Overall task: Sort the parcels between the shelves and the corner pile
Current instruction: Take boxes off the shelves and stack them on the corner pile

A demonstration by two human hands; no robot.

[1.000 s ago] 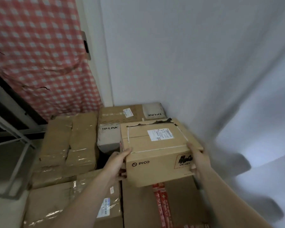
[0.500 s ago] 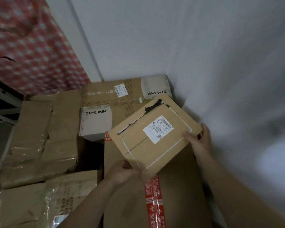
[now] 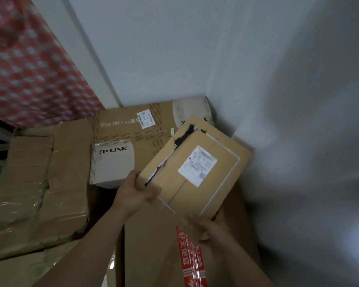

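A small brown cardboard parcel [image 3: 195,168] with a white shipping label and torn black tape sits skewed in the corner, on top of a large carton with red printed tape [image 3: 153,245]. My left hand [image 3: 135,193] grips its near left edge, thumb on the top face. At its near right corner, my right hand [image 3: 209,224] holds it from below, fingers curled under. Behind it lies a TP-LINK carton [image 3: 120,141].
Two white walls meet just behind the parcel, the right one [image 3: 298,141] very close. Tape-wrapped brown cartons [image 3: 42,183] fill the floor at left. A red-and-white checked cloth [image 3: 29,69] hangs at the upper left above a dark shelf frame.
The parcel has turned and moved back and right toward the corner, over the red-taped carton. My right hand slid from its far right side to its near corner; my left moved up its left edge.
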